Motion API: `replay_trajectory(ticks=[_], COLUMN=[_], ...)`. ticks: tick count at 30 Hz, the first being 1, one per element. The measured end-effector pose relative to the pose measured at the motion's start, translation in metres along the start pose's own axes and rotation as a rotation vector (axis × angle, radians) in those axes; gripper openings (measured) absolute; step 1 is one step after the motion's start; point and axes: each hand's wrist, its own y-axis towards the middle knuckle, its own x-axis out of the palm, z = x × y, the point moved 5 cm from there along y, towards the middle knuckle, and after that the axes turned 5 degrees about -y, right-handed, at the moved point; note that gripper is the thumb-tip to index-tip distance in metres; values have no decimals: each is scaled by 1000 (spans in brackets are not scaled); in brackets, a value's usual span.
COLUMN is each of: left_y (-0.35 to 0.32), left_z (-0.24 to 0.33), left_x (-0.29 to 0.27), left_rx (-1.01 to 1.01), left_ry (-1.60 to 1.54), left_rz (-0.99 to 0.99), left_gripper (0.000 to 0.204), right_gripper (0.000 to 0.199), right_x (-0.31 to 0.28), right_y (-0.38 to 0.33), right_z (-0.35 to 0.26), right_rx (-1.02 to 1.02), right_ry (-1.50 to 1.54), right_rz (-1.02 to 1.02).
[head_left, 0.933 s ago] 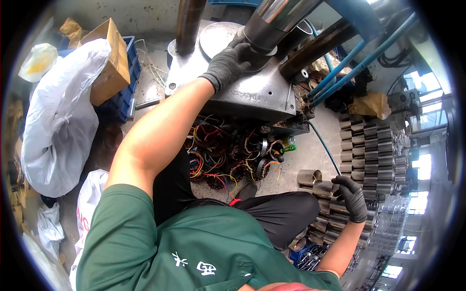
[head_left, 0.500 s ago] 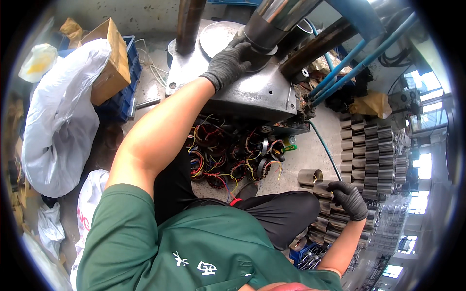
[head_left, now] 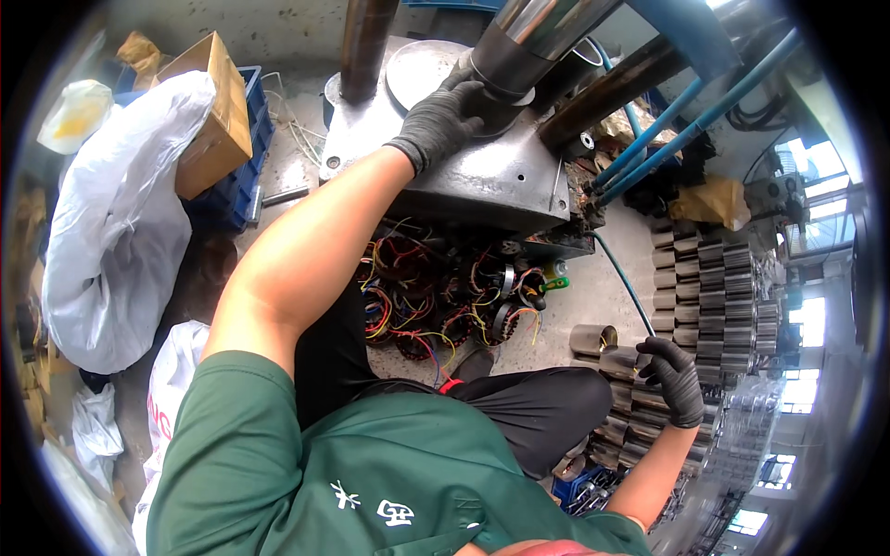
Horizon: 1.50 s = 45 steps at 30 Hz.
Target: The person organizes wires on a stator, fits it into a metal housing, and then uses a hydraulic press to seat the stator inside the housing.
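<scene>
In a dark glove, my left hand (head_left: 443,116) reaches up to the machine and curls round the left side of a dark metal cylinder (head_left: 510,69). This cylinder stands upright on the heavy metal machine bed (head_left: 482,176), below a shiny round ram (head_left: 547,26). My right hand (head_left: 674,378), gloved too, is at the lower right, its fingers bent at the end of a thin dark lever (head_left: 626,283) that slants down from the machine. Part of that grip is hidden. Just left of it lies a shiny metal sleeve (head_left: 589,339).
Wound stators with coloured wires (head_left: 417,306) lie below the bed, beside a green-handled tool (head_left: 556,284). Stacked metal sleeves (head_left: 714,296) fill the right. Steel columns (head_left: 369,46) and blue hoses (head_left: 705,107) rise round the machine. A cardboard box (head_left: 215,139) and white sack (head_left: 120,232) stand left.
My right hand has shifted slightly up and right, with the lever's end, and its fingers look looser. My left hand keeps its place on the cylinder.
</scene>
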Motion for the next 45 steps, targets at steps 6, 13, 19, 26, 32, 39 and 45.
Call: replay_trajectory(ticks=[6, 13, 19, 26, 32, 39, 45], left_y=[0, -2, -3, -15, -41, -77, -110], left_z=[-2, 3, 5, -24, -38, -18, 5], left_x=[0, -3, -4, -43, -76, -43, 6], left_rx=[-6, -12, -29, -75, -193, -15, 89], left_ry=[-24, -12, -74, -36, 217, 381, 715], left_rz=[-17, -32, 1, 86, 26, -230, -410], left_gripper=[67, 67, 64, 48, 41, 55, 87], right_gripper=[26, 26, 20, 30, 44, 49, 48], right_x=[1, 3, -82, -189, -231, -230, -224], right_y=[2, 2, 48, 130, 188, 193, 192], right_z=[-3, -1, -37, -109, -98, -101, -106], right_rx=[53, 92, -800, -632, -392, -230, -110], right_ry=[-90, -103, -849, -739, -726, -733, -761], right_rz=[-168, -174, 652, 1196, 1130, 1017, 975])
